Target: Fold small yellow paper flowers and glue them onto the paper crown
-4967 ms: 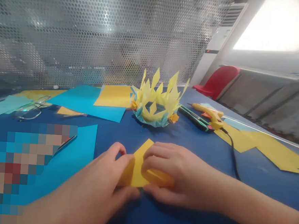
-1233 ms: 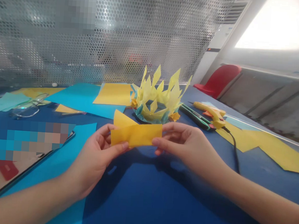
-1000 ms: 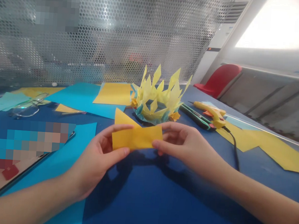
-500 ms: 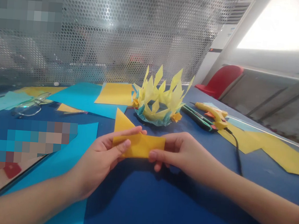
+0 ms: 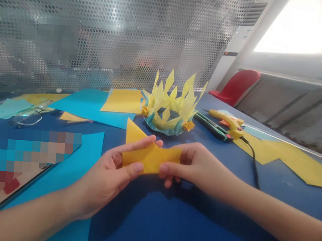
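Note:
Between both hands, above the blue table, is a folded piece of yellow paper (image 5: 150, 157) with a pointed flap rising at its left. My left hand (image 5: 110, 175) grips its left part, thumb on the near face near the bottom edge and fingers behind. My right hand (image 5: 192, 163) pinches the right end, its thumb close to the left thumb and its fingers partly hidden behind the paper. Just beyond the hands stands a paper crown (image 5: 168, 113) with pale yellow points, a teal base and small orange pieces at its sides.
Right of the crown lie a green-and-black cutter (image 5: 214, 127) and a yellow glue gun (image 5: 229, 125) with a black cord. Yellow sheets (image 5: 298, 163) are at the right. Blue paper (image 5: 79, 105), eyeglasses (image 5: 30, 117) and a partly blurred tablet-like item (image 5: 21, 182) occupy the left.
My left thumb has slid down and right along the yellow paper, close to the right thumb. The paper's near face now shows angled creases, and its upper edge dips in the middle.

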`<move>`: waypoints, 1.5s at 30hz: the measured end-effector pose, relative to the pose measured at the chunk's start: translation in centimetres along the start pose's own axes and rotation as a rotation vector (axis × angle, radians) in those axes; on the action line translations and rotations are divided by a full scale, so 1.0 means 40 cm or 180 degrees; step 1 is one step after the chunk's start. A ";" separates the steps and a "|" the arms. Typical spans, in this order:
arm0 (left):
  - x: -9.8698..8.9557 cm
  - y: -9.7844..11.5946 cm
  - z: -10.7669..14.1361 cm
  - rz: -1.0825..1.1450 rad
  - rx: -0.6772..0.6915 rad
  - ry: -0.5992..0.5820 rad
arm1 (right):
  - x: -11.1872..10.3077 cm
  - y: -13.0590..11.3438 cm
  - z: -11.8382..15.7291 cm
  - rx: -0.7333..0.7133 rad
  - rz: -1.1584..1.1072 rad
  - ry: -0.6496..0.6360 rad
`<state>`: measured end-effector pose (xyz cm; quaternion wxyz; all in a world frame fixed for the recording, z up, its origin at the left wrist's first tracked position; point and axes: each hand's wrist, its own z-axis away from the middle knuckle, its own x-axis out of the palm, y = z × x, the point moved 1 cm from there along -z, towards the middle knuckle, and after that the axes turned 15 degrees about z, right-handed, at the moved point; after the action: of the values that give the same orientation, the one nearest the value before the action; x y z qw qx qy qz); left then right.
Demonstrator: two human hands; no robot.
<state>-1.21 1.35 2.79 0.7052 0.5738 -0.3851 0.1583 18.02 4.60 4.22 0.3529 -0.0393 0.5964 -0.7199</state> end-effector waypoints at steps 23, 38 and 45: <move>-0.012 -0.009 -0.006 -0.0752 -0.0065 0.0409 | -0.006 -0.001 0.004 0.0098 0.0064 0.0194; 0.002 -0.008 -0.002 -0.0823 0.0043 0.0468 | 0.008 -0.018 0.010 -0.0122 0.0006 0.0368; 0.007 -0.017 0.015 -0.1031 0.0116 0.0517 | 0.012 -0.018 0.014 -0.0047 0.0035 0.0435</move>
<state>-0.80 0.53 2.54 0.7398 0.6263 -0.2266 0.0955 17.60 3.91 4.84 0.3149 0.0106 0.6246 -0.7145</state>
